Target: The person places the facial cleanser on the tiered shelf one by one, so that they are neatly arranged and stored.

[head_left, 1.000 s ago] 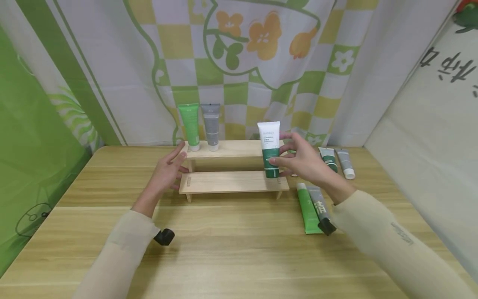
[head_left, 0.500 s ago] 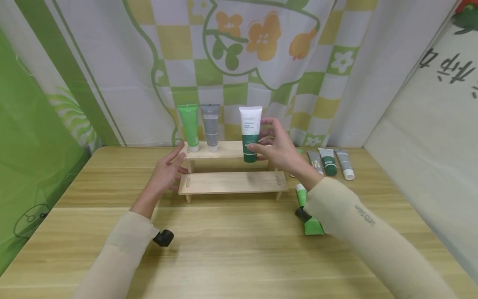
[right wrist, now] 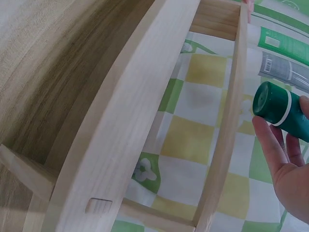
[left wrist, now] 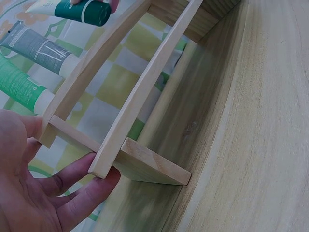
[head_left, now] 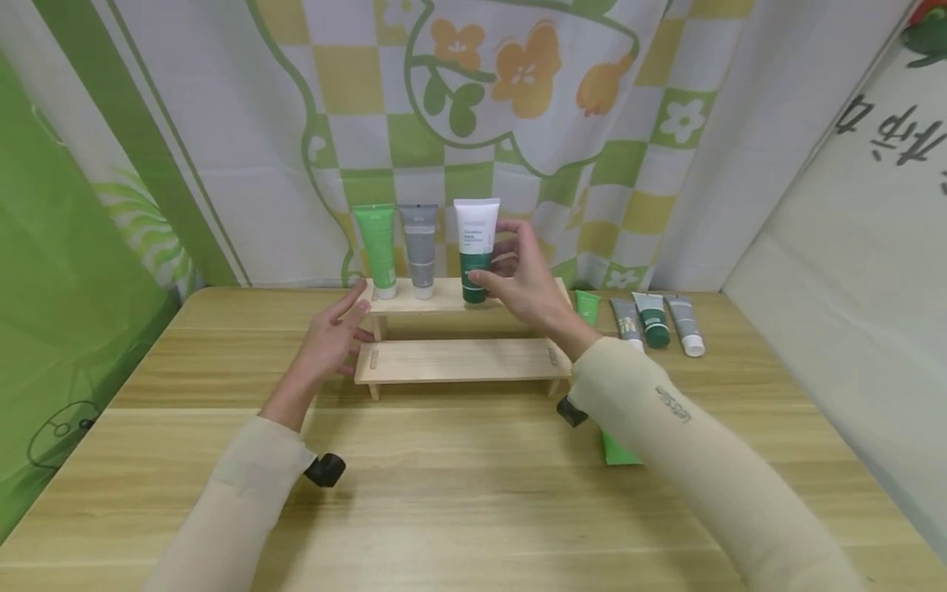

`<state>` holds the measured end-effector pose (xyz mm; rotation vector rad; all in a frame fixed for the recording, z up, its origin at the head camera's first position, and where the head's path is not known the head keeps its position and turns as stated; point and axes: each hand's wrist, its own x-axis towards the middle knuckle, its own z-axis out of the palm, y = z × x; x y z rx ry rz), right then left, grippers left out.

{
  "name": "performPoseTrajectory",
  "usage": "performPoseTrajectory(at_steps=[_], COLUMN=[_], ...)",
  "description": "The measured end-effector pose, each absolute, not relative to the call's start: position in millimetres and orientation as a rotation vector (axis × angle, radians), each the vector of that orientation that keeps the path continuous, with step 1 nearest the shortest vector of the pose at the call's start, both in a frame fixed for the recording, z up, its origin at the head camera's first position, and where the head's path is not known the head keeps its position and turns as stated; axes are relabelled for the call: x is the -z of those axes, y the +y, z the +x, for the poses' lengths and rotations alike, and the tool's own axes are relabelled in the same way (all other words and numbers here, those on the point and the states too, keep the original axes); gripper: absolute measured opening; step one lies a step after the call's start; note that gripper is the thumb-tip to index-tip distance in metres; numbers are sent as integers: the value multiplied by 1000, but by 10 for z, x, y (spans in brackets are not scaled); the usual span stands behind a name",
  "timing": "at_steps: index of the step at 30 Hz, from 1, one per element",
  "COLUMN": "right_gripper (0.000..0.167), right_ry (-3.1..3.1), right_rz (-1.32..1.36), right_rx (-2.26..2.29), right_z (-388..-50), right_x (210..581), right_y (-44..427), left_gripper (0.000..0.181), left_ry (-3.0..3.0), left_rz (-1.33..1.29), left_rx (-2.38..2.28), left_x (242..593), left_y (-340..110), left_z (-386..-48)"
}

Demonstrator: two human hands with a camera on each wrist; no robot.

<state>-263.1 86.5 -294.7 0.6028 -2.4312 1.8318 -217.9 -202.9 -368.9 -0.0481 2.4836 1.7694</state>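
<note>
holding a white-and-green tube [head_left: 477, 230] upright in the right hand [head_left: 527, 284], cap end down, with the grip narrowed round the dark green lower half, thumb in front. poised at the upper tier [head_left: 447, 292] of a pale wooden rack [head_left: 414, 362], right of centre, and looking just clear of the wood in the right wrist view.

to the left on that same tier, standing on white caps: first a grey tube [head_left: 421, 251], then, at the end, a bright green tube [head_left: 380, 247].

at the rack's left end, touching the edges of both the upper and the lower tier [head_left: 473, 362] with the left hand [head_left: 329, 341]; grip wide there, with spread fingers against the wood.

on the bench [head_left: 444, 493], right of the rack, lying in a row: a light green tube [head_left: 588, 307], partly hidden; a lettered grey tube [head_left: 627, 321]; a second white-and-green tube [head_left: 653, 321]; a white-capped grey tube [head_left: 685, 325]. nearer the front, mostly covered by the right sleeve [head_left: 666, 436], a flat green tube end [head_left: 620, 450].

behind the bench, a checked curtain [head_left: 355, 82] with orange flowers.
</note>
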Motion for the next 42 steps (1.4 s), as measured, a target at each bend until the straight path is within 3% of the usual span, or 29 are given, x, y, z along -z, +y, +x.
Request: performPoseTrajectory(at_steps=[42], right_gripper=[68], right_ry=[-2434], right_rz=[534], right_rx=[-1678], right_z=[-2744], right_x=[3133], right_y=[631], left_gripper=[58], left_ry=[2497], left_rz=[-44], left_rx=[-1776], left_x=[3698], left_y=[-2035], left_z=[-2191])
